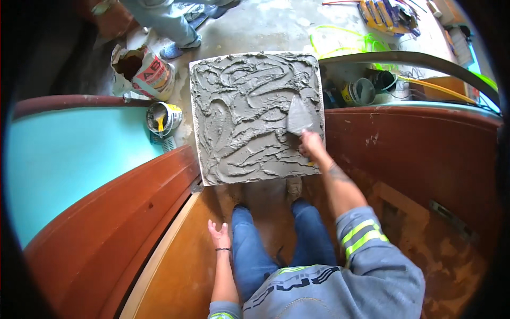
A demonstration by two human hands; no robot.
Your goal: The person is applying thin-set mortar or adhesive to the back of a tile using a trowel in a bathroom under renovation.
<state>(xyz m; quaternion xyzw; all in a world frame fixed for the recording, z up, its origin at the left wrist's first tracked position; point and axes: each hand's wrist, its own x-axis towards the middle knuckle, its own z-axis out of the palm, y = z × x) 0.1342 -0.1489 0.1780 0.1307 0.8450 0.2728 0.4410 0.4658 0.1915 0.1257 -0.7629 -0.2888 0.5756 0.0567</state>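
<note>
A square tile (193, 101) lies before me, its pale edge showing around a thick, ridged coat of wet grey mortar (234, 127). My right hand (312, 144) is closed around the handle of a pointed trowel (299, 117). The trowel's grey-smeared blade rests on or just over the mortar, right of the middle; I cannot tell if it presses in. My left hand (219, 235) hangs beside my left leg, away from the tile, fingers apart and holding nothing.
Brown door frames (414, 154) flank me on both sides. Left of the tile stand a bucket with a yellow-handled tool (166, 118) and an opened bag (154, 74). More buckets (362, 91) sit right. Another person's legs (170, 24) are at the far left.
</note>
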